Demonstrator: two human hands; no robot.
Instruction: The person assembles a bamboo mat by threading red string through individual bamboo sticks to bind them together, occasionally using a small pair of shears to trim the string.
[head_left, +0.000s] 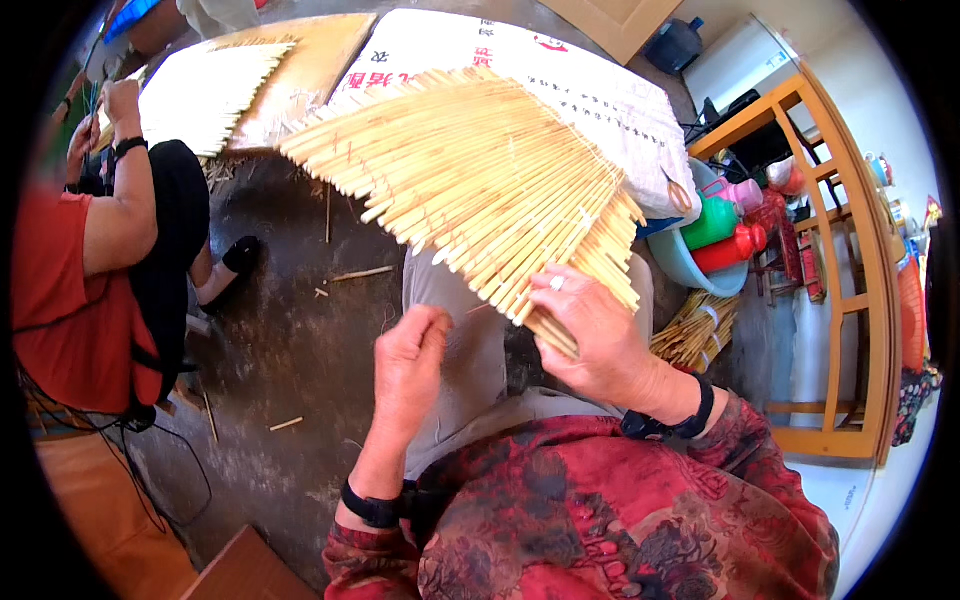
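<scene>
In the head view, a fan-shaped mat of bamboo sticks (470,180) is held up over the lap by the right hand (590,335), whose fingers are clamped on its narrow bound end, while the left hand (410,360) is pinched closed just beside it, on what cannot be told. Since the mat is gripped at one end only, the wide free end could sag or twist, and loose sticks could slide out onto the floor (290,350).
</scene>
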